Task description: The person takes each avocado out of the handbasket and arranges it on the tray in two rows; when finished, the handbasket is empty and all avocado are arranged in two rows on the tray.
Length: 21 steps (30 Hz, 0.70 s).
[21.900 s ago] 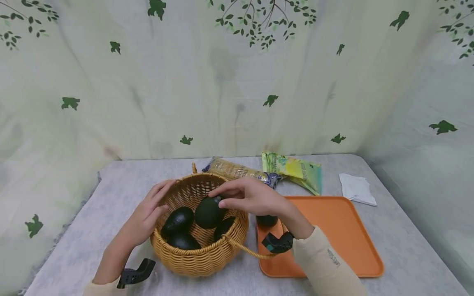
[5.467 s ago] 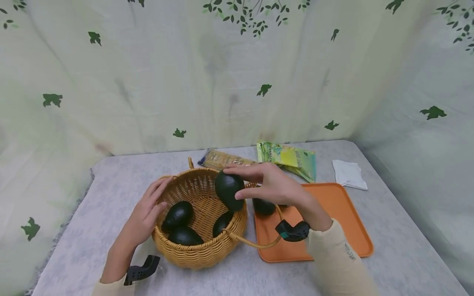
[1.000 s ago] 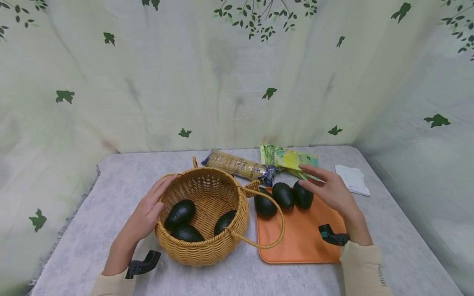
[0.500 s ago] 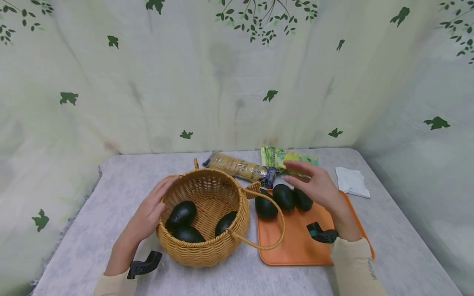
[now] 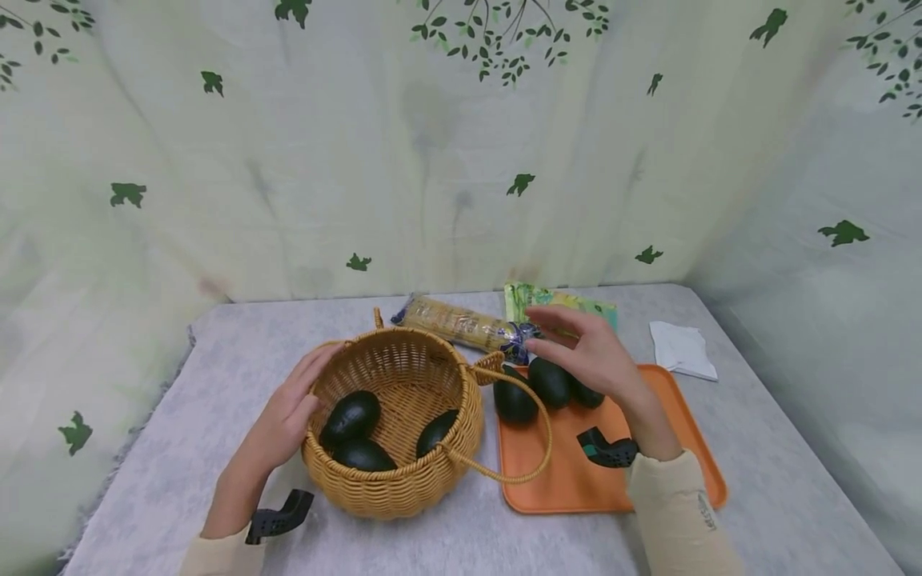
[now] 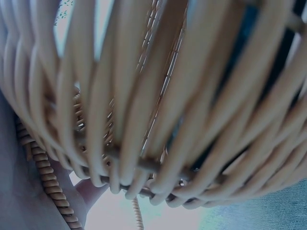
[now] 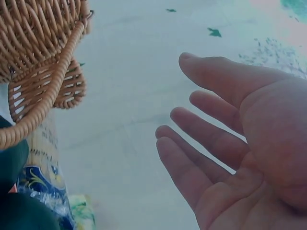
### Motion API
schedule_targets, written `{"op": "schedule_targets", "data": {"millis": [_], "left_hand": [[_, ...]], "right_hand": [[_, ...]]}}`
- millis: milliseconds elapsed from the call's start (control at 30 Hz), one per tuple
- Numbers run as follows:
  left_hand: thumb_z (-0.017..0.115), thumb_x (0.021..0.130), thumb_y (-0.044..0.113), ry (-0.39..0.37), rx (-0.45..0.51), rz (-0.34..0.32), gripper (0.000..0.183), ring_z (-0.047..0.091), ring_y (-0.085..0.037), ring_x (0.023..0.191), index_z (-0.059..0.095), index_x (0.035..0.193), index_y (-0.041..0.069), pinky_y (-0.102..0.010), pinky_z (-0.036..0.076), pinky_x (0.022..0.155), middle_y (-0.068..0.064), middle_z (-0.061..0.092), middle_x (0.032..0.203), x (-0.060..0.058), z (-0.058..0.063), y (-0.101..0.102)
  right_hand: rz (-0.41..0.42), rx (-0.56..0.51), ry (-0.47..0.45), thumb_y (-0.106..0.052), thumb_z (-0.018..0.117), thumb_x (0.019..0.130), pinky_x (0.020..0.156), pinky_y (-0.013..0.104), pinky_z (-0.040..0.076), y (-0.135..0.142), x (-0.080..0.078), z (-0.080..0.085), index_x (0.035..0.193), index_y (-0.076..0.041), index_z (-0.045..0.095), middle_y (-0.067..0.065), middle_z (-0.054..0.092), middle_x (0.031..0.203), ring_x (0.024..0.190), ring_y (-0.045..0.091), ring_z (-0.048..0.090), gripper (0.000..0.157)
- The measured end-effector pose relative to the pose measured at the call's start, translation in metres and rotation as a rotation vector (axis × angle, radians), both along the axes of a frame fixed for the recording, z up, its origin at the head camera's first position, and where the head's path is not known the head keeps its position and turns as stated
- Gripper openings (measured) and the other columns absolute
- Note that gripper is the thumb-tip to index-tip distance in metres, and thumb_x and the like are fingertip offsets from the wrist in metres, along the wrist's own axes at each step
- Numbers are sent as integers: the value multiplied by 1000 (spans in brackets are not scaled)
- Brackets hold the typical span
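My left hand (image 5: 288, 408) rests against the left rim of a wicker basket (image 5: 389, 498), its fingers lying fairly straight along the edge. Inside the basket are three dark avocados: two avocados (image 5: 351, 418) together at the left and one avocado (image 5: 435, 434) at the right. Three more lie at the far left of an orange tray (image 5: 576, 480), among them an avocado (image 5: 515, 398) near the basket handle. Over these my right hand (image 5: 591, 352) hovers with nothing in it and partly hides the rightmost. In the right wrist view its fingers (image 7: 211, 139) are spread and loose.
Behind the basket lies a clear packet of noodles (image 5: 457, 322). A green-yellow packet (image 5: 524, 301) is partly behind my right hand. A white packet (image 5: 683, 350) sits at the right. The basket's handle (image 5: 549, 436) hangs over the tray's left side.
An avocado that my right hand held over the basket earlier now lies on the tray with two others. Over the last second, the empty right hand has moved left toward the basket. Left hand stays put.
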<state>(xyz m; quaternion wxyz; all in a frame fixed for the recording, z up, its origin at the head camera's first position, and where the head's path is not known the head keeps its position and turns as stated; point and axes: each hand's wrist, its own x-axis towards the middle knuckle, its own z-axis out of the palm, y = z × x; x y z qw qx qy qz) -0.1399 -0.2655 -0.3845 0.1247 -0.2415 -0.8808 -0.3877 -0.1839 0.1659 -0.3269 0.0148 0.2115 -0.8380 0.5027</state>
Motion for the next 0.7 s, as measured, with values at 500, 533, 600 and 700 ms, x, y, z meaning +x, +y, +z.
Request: {"op": "schedule_targets", "data": {"millis": [500,533,600,700], "left_hand": [[35,89,-14,-13,3,3,75,34,-15,147,39,159,12,-6,21,108,-14,38,161,0,-7,0],[35,89,-14,-9,0,4,75,35,-16,147,39,159,12,-6,21,107,-15,38,161,0,-6,0],[36,89,-14,0,-1,3,75,36,-19,147,39,159,11,-6,21,107,-15,39,161,0,-5,0],[35,89,-13,18,-3,5,74,36,-20,146,39,159,10,-6,22,106,-15,39,161,-1,-2,-2]], "right_hand": [[84,4,8,-26,76,94,104,43,51,-30,2,6,140,-17,63,6,63,142,131,27,61,49],[90,2,6,-26,77,94,104,43,51,-33,3,7,140,-17,63,5,63,142,132,28,60,49],[105,-10,3,-26,76,94,105,44,51,-37,3,10,141,-18,63,4,63,142,133,28,60,49],[131,-37,-2,-26,77,94,103,40,52,-46,1,16,141,-19,63,1,62,142,131,24,61,50]]}}
